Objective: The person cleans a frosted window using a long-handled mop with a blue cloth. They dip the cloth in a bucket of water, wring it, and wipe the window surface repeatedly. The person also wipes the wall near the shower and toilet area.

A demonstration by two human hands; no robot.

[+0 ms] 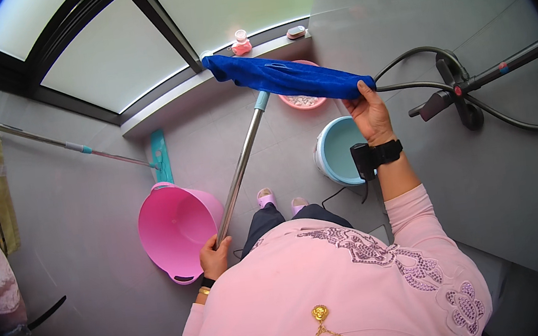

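Observation:
My left hand [215,258] is wrapped round the lower end of a silver mop pole [241,161], which slants up and away from me. At its far end, past a light blue collar, a long flat head is covered by a blue cloth [288,77]. The cloth drapes along the head and sags at its left end. My right hand [369,112] pinches the right end of the cloth, thumb on top, fingers partly hidden beneath. Below that hand stands a light blue bucket [322,161] with a white outside.
A pink tub [148,226] stands left; behind it a teal flat mop [161,157] leans on the wall. A pink basin [318,102] holds small pale pieces. A pink bottle [241,44] sits on the window ledge. Right, a shower hose [430,84] hangs from its fixture.

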